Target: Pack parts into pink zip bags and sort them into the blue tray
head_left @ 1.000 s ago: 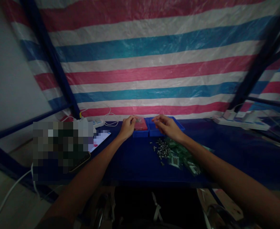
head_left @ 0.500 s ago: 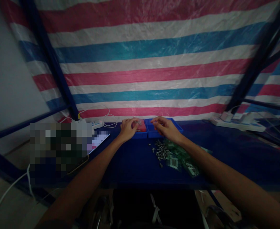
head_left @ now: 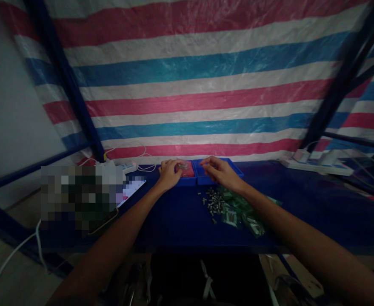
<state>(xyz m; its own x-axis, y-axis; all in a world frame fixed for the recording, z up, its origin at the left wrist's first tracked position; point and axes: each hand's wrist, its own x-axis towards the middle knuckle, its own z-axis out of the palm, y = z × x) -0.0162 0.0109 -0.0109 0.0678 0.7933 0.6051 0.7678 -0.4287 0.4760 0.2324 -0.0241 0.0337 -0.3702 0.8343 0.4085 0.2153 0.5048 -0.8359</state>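
Note:
Two small blue trays stand side by side at the back of a dark blue table (head_left: 174, 216). The left tray (head_left: 187, 181) holds red pieces; my left hand (head_left: 168, 171) rests at its left rim with fingers pinched on a small pale part I cannot name. Over the right tray (head_left: 236, 171) my right hand (head_left: 220, 170) hovers with fingers curled together; what they hold is hidden. A scatter of small metal parts (head_left: 214, 203) lies nearer me, beside a heap of green circuit boards (head_left: 242, 212) under my right forearm.
A striped red, white and blue tarpaulin (head_left: 193, 85) hangs behind the table between dark blue frame posts (head_left: 68, 89). White power strips (head_left: 314, 166) and cables lie at the back right and back left. A blurred patch and a phone (head_left: 105, 217) are at the left.
Both hands stay at the trays, shifting only slightly; the left hand's fingers have moved a little further over the red tray. The view has tilted slightly.

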